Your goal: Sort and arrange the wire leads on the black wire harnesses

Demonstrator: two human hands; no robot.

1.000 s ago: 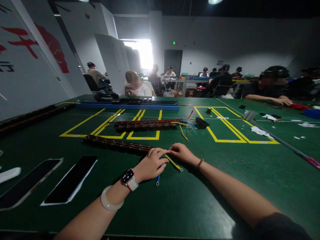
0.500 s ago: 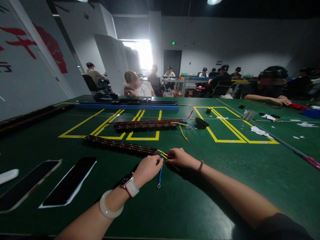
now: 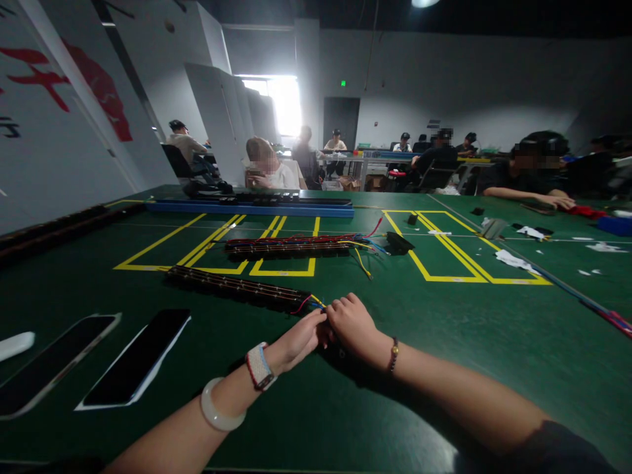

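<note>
A long black strip with thin copper-coloured lines lies slanted on the green table. From its right end, yellow, blue and red wires run into my two hands, which meet there. My right hand is closed around the wires, its fingers curled over. My left hand touches it from the left, fingers together against the wires; their exact grip is hidden. A ring terminal shows dimly below my right hand. Farther back lies a second black strip with red, blue and yellow wires.
Two dark phone-like slabs and a white object lie at the left. A blue rail spans the back. Yellow tape marks the table. Paper scraps lie at the right. Several people sit beyond.
My left hand has turned over and moved slightly right against my right hand. My right hand has curled further over the wires. The blue wire's hanging end is now hidden from its earlier place.
</note>
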